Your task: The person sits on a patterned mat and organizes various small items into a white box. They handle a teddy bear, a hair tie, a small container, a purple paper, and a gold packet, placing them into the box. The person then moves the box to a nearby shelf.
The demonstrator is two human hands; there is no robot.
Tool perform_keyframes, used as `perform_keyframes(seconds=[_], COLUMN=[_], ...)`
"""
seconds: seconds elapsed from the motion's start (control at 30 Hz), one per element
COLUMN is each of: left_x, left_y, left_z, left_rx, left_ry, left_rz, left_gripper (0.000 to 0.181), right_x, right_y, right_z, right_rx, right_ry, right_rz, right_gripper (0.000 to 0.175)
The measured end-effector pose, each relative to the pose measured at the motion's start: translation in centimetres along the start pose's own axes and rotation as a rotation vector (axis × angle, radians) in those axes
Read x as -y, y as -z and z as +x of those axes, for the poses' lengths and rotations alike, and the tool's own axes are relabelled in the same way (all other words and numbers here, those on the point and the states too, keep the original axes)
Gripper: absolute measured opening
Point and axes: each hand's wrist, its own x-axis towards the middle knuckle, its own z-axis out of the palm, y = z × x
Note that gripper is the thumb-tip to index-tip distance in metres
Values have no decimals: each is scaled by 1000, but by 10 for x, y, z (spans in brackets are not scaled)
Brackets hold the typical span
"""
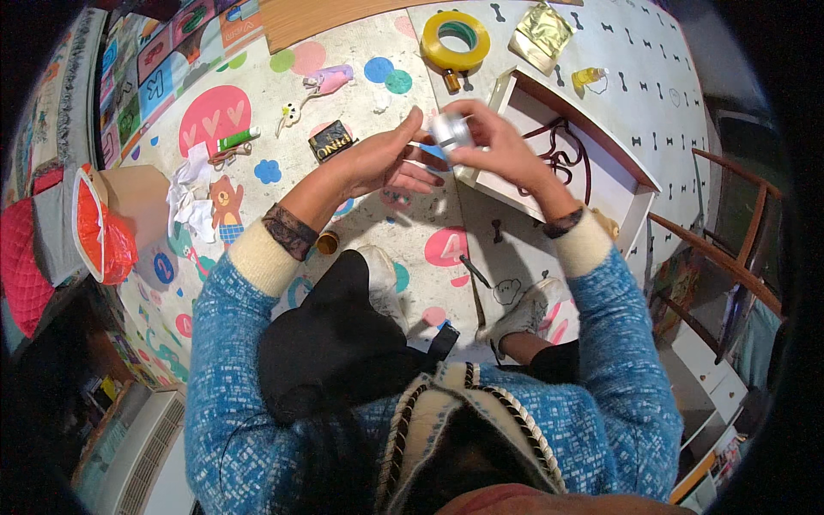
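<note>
My right hand (492,141) grips a small silver and white cylindrical container (451,131), blurred by motion, between thumb and fingers. My left hand (393,158) is just left of it, palm turned towards the container, fingers apart and holding nothing that I can see. A blue patch (439,156) shows below the container; I cannot tell whether it is an object or mat print. Beneath my right forearm stands a white drawer (528,187) with a dark red cord (560,151) inside. A black box (331,141) bearing gold letters lies left of my left hand.
On the printed play mat (412,225) lie a tape roll (484,45), a brown bottle (451,81), a yellow bottle (587,78), gold foil packaging (544,35), a green tube (237,138), crumpled tissues (193,206) and a dark pen (475,270). A red-lined bin (106,232) stands left.
</note>
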Motion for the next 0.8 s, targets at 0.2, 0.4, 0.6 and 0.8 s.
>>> perform_keyframes(seconds=[0.2,0.4,0.6,0.8], left_x=[43,102,182,290], left_y=[20,9,18,65], left_z=[-1,8,-24,-43], left_rx=[-82,34,-228,-646], left_ry=[0,34,-5,-221], left_rz=[158,439,591,507], left_gripper=[57,59,46,33], right_x=[-50,-119,-104,-40], right_y=[95,99,86,73], right_z=[-38,-24,-25,-15], right_rx=[-546,-711,-588,-625], right_ry=[-181,-175,-291,148], right_rz=[-221,-817,-1200,-1157], right_gripper=[65,72,80,42])
